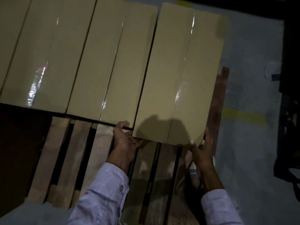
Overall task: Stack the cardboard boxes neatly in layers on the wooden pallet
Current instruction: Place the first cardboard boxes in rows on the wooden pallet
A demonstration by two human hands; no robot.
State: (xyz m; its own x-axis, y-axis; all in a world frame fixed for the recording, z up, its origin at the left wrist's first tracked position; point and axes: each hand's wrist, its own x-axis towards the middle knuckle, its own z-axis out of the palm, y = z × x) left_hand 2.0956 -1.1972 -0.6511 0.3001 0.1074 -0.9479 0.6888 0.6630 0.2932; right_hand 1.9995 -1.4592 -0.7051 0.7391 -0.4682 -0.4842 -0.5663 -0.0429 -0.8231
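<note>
Left hand (125, 140): fingers (138, 142) are curled in under the near edge of the held box (178, 78) at its near-left corner. The thumb is laid up along the seam beside that corner. The box is gripped.

Right hand (201, 150): the thumb tip is pressed on the near edge at the near-right corner, and the other fingers are wrapped round the side of that corner. This hand is motion-blurred, so the lie of those fingers is only probably as noted. The box is gripped here too.

Held box: long, tan, sealed down its middle seam with glossy clear tape. It runs away from the fingers, and its near end projects a little nearer than the row to the left. Whether that end is seated on the slats or lifted just clear cannot be told.

Directly left of the left-hand fingers: neighbouring box (113, 70), same type, set long side to long side with the held box, a thin dark gap between. Further left, more boxes (48, 54) are laid parallel in the same layer.

Below and nearer than the fingers: bare slats of the wooden pallet (53, 159), dark gaps between them.

Right of the right-hand fingers: the pallet's reddish edge board (219, 103) is seen alongside the held box. Beyond it is grey floor (251, 78), crossed by a yellow marking (243, 115).

Pale patterned sleeves (100, 195) are seen on both forearms.
</note>
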